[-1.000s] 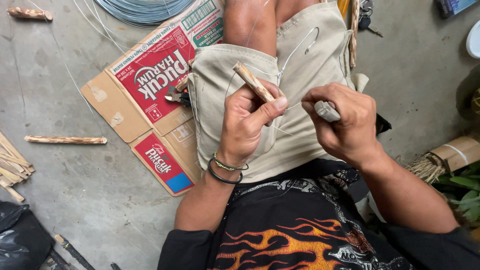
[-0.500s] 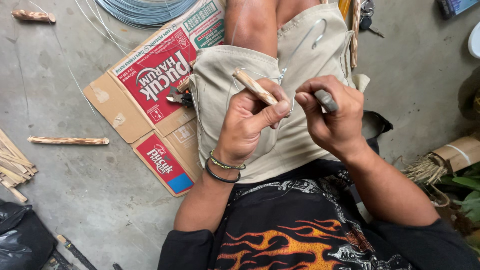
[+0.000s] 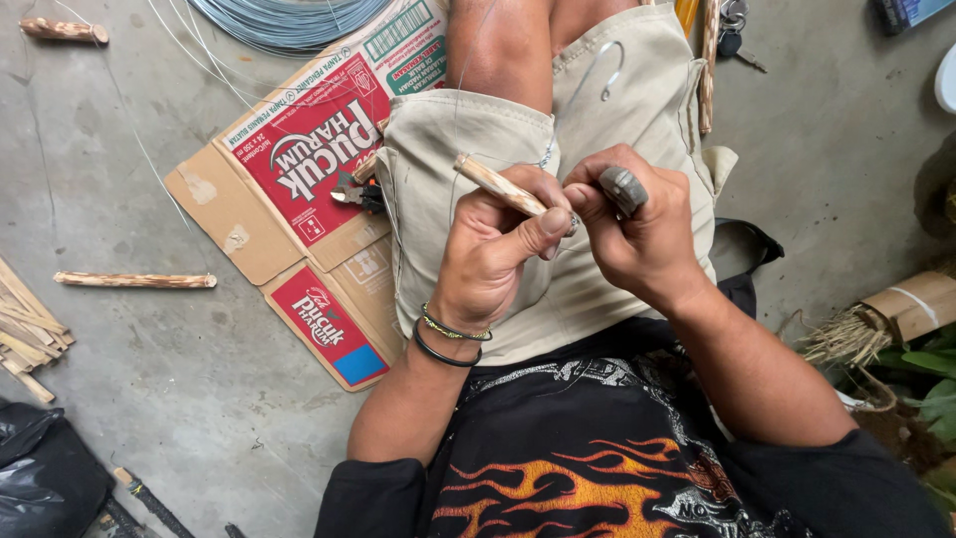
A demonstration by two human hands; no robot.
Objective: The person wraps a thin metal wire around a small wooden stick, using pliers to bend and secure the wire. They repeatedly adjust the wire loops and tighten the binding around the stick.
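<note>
My left hand (image 3: 493,254) is clenched around one short peeled wooden stick (image 3: 498,185), thumb pressed along it, holding it slantwise over my lap with its far end pointing up and to the left. My right hand (image 3: 637,224) is closed in a fist around one grey tool handle (image 3: 623,189), knuckles touching the left thumb; I cannot see the blade. Two bracelets (image 3: 450,339) sit on my left wrist, one beaded, one black. On the concrete floor to my left lies one flattened cardboard box (image 3: 299,189), red and brown, with a pair of pliers (image 3: 358,191) resting on it beside my knee. Two more loose sticks (image 3: 134,281) lie further left, one near, one at the top corner, plus a bundle of thin slats (image 3: 25,334) at the edge.
</note>
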